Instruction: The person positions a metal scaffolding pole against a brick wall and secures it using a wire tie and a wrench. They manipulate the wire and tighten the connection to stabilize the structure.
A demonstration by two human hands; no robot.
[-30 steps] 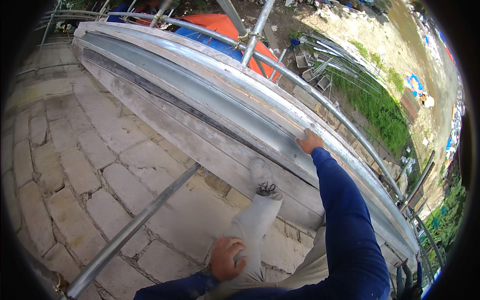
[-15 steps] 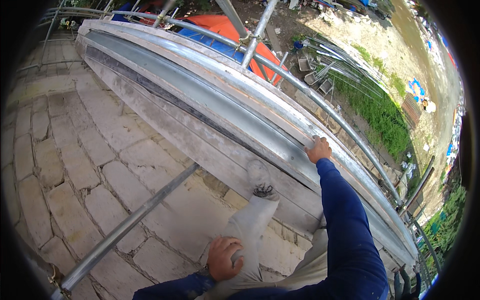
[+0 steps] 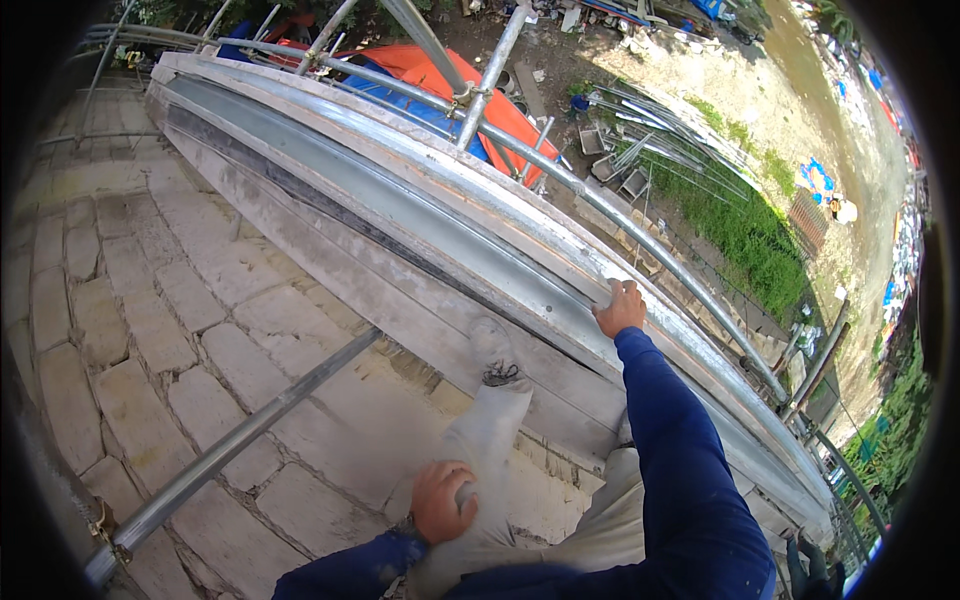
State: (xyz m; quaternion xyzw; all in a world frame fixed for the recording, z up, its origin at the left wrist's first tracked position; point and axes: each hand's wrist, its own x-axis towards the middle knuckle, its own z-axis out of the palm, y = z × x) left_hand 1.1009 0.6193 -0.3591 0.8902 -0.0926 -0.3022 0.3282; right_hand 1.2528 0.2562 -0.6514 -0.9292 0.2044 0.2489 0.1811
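My right hand (image 3: 620, 308) reaches forward, its fingers bent over the raised edge of a long galvanised metal channel (image 3: 480, 268). The channel runs diagonally along grey scaffold boards (image 3: 430, 325). My left hand (image 3: 445, 502) is curled at my bent knee, over the pale dusty trousers (image 3: 485, 430). A small grey rounded patch (image 3: 466, 493) shows between its thumb and fingers; whether it is an object or trouser cloth is unclear. A dusty shoe (image 3: 494, 350) of mine stands on the boards.
A scaffold tube (image 3: 250, 440) crosses at lower left against a stone block wall (image 3: 130, 330). Guard-rail tubes (image 3: 620, 215) run along the outer side. Far below lie an orange tarpaulin (image 3: 440, 65), piled metal lengths (image 3: 660, 125) and grass (image 3: 720, 230). A dark shape (image 3: 815, 565) sits at lower right.
The view has shifted a little, so the channel and rails appear further left. My right hand stays at the channel's edge, and my left hand stays by the knee, turned slightly.
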